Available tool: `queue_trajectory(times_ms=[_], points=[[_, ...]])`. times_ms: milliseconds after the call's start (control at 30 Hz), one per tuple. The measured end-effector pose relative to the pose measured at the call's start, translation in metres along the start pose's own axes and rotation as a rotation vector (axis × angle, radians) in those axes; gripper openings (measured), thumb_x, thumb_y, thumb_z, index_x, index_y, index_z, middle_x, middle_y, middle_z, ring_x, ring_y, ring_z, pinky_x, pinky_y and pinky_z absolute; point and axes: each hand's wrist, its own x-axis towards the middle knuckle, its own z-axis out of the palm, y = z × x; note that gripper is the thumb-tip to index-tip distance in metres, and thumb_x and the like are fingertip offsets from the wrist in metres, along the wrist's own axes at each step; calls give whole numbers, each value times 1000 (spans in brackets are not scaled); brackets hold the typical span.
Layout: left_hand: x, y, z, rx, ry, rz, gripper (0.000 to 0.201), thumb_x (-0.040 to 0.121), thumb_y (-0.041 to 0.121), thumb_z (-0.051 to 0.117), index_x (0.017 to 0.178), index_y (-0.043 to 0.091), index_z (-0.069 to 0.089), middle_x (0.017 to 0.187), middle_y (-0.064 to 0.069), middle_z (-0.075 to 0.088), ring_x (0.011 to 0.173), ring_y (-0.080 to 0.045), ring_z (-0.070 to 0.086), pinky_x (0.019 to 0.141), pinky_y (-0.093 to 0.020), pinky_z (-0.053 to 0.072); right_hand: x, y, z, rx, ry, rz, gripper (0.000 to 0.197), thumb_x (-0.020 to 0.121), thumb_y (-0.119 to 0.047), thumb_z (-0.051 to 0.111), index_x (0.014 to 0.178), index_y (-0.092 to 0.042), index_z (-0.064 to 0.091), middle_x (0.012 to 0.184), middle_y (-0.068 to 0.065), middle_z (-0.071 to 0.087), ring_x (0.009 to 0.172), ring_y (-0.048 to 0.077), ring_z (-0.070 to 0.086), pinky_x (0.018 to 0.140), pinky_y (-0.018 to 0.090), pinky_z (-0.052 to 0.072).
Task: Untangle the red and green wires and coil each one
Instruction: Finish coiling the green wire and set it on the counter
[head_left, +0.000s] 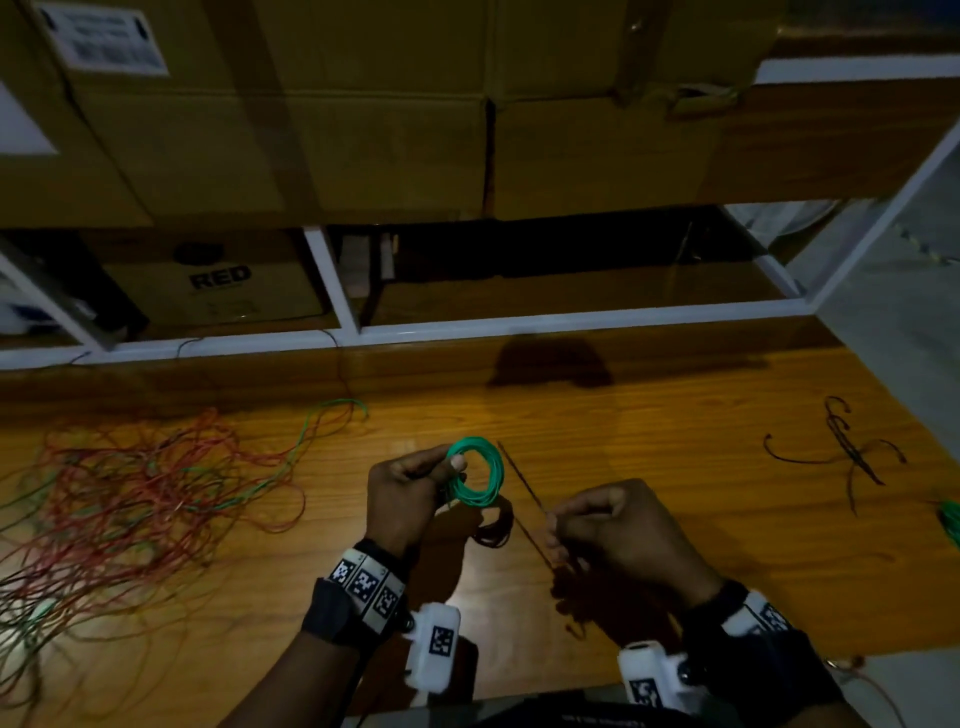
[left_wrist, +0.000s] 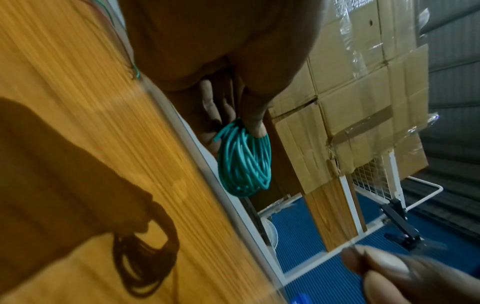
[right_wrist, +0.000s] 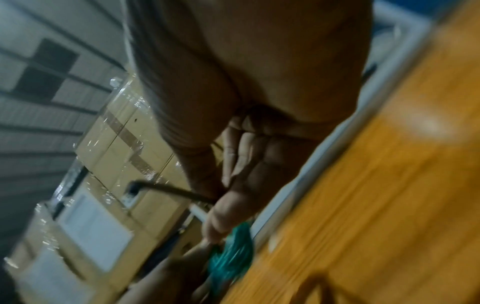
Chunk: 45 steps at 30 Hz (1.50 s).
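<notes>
The green coil (head_left: 475, 472) sits in my left hand (head_left: 402, 501), raised above the tabletop (head_left: 675, 415) and just ahead of my knuckles. My thumb and fingers pinch one side of the ring, so the turns stay bunched together; the left wrist view shows the thumb tip pressed onto the stacked loops (left_wrist: 244, 162). I judge the wire to be light, thin and springy: the loops will fan out if the pinch loosens, so hold across all turns at one point of the ring, not on a single strand.

My right hand (head_left: 618, 530) is beside the coil, fingers curled, pinching a thin dark twisted strand (head_left: 522, 491) that runs diagonally toward the coil's far side. It looks like a tie wire, stiffer than the green wire; I judge that it should be gripped near its end for control. Whether it touches the coil, I cannot tell.

Far to the left of my left hand lies the tangled heap of red and green wires (head_left: 130, 499), loose and limp on the tabletop; I expect it to snag if pulled hard. To the right of my right hand lie dark wire scraps (head_left: 847, 447). Beyond both hands stand cardboard boxes (head_left: 311, 130).
</notes>
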Motion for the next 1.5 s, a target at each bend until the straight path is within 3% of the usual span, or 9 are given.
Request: queue_trajectory(times_ms=[167,300,500,733,900,1000,1233,1400,1500], points=[[6,1,-8,44,77,126,20,84,9,82,104,10,80,96,-8,80,92,-26,77,74,-38,63,6,3,34,147,5,123,12,86,8,70,79,17,70,69,32,65,50,23,62,47,26,44],[0,0,-12,138,30,198,25,83,13,82,107,8,79,102,-4,80,97,-18,76,83,-42,63,11,0,43,197,7,152,19,85,6,72,67,3,75,74,33,69,59,30,63,56,31,49],[-21,-3,-1,199,-98,213,23,83,8,82,106,9,80,103,-2,80,96,-18,76,84,-46,63,17,-8,50,236,-11,134,9,88,-3,75,92,5,74,83,24,75,70,29,71,60,33,58],[-26,3,-1,72,-107,146,25,81,5,82,106,10,79,104,-7,79,102,-24,75,94,-53,58,13,-12,53,297,-45,108,15,89,-4,75,100,4,72,89,24,76,73,27,73,66,36,58],[-31,13,3,-53,-122,137,60,82,-2,80,134,18,57,95,-13,79,98,-18,76,79,-20,58,9,-13,52,317,-80,75,18,89,-8,76,102,4,72,90,25,76,74,28,72,61,32,56],[-27,15,3,-31,-102,138,43,81,0,81,121,8,70,101,-12,79,104,-24,74,82,-24,59,6,-14,49,274,-80,26,16,92,-12,74,101,2,73,90,23,76,73,28,72,59,30,55],[-16,22,-4,-90,-19,94,27,81,1,81,104,13,75,100,-9,79,101,-24,75,83,-35,61,-5,-7,24,10,-1,-182,9,93,-17,74,100,-13,75,88,4,79,81,24,77,72,41,61],[-13,20,-4,-88,36,73,28,80,5,83,106,13,75,103,-9,79,102,-22,75,87,-41,60,-10,0,26,-242,22,-427,28,79,-25,88,103,-32,78,100,-17,76,88,4,73,70,26,61],[-16,21,-1,-93,37,82,27,80,3,83,103,16,76,102,-8,79,101,-20,75,85,-36,62,-8,-1,34,-342,23,-608,35,73,-29,92,106,-29,78,105,-17,74,90,0,71,69,17,57]])
